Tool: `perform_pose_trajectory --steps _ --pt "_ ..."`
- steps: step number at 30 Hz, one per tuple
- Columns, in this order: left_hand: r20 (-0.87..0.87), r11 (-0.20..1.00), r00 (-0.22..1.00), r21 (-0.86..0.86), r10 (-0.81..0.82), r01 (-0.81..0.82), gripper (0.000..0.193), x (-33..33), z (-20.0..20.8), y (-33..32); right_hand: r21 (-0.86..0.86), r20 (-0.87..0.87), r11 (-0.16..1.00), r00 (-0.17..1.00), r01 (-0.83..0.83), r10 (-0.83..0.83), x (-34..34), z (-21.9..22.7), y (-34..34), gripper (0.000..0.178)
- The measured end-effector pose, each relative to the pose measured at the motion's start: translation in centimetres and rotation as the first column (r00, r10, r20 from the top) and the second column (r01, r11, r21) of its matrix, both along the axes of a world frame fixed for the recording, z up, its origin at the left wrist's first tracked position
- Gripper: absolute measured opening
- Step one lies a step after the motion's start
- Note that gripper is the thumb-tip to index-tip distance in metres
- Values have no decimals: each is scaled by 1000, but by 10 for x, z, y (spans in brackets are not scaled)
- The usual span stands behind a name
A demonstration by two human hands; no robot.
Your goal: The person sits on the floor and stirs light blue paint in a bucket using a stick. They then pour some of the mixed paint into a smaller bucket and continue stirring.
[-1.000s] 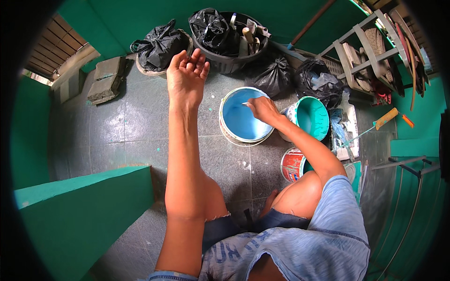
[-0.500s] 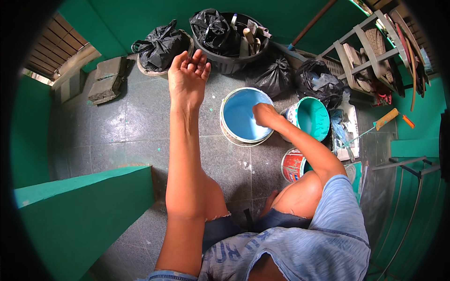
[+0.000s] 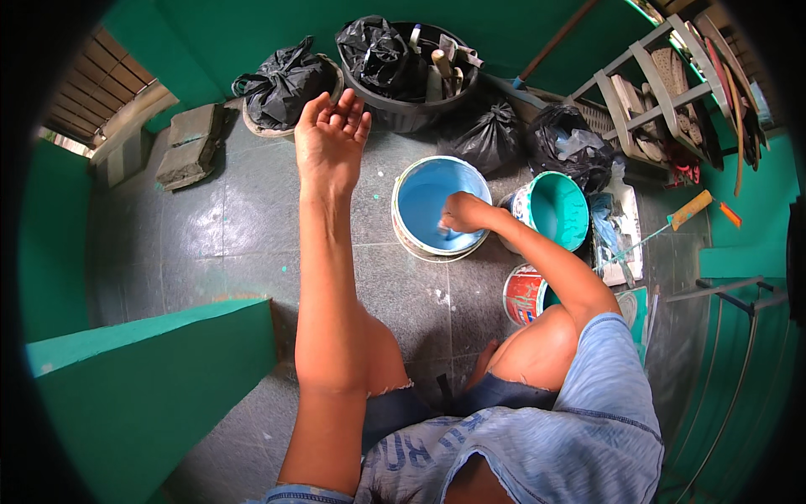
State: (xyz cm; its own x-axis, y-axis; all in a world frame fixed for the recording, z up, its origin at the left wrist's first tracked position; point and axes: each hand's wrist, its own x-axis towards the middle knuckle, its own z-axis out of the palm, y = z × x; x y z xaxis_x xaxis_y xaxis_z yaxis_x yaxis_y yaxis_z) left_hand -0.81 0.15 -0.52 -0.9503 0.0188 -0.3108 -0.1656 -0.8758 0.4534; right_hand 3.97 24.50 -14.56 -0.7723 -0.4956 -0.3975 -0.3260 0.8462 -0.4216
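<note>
In front of me a round bucket [image 3: 406, 237] stands on the floor with pale blue paint or liquid [image 3: 426, 206] inside. My right hand [image 3: 466, 212] reaches over its right rim, fingers curled closed, low over the blue surface. Something small and blurred shows under the fingers; its kind is hidden. My left hand [image 3: 332, 147] is raised to the left of the bucket, palm up, its fingers loosely spread and holding nothing. Beside the blue bucket, on its right, sits a bucket coated in teal paint [image 3: 558, 200]. A red-labelled can [image 3: 522, 296] stands nearer my right knee.
Black garbage bags [image 3: 483, 139] and a black tub [image 3: 411, 113] of tools line the far wall. At right are a paint roller [image 3: 692, 210], a white tray [image 3: 631, 220] and a grey rack [image 3: 663, 92]. A low green wall [image 3: 159, 361] stands near left, with concrete blocks [image 3: 189, 151] beyond.
My right hand has moved left and slightly down within the bucket's opening. My left hand stays raised and open, shifted only slightly left. The buckets stand where they were.
</note>
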Motion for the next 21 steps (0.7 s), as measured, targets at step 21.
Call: perform_pose_trajectory --steps 21 --pt "-25 999 999 -39 -25 24 16 -3 -3 4 -295 -74 930 965 220 -252 -3 71 46 21"
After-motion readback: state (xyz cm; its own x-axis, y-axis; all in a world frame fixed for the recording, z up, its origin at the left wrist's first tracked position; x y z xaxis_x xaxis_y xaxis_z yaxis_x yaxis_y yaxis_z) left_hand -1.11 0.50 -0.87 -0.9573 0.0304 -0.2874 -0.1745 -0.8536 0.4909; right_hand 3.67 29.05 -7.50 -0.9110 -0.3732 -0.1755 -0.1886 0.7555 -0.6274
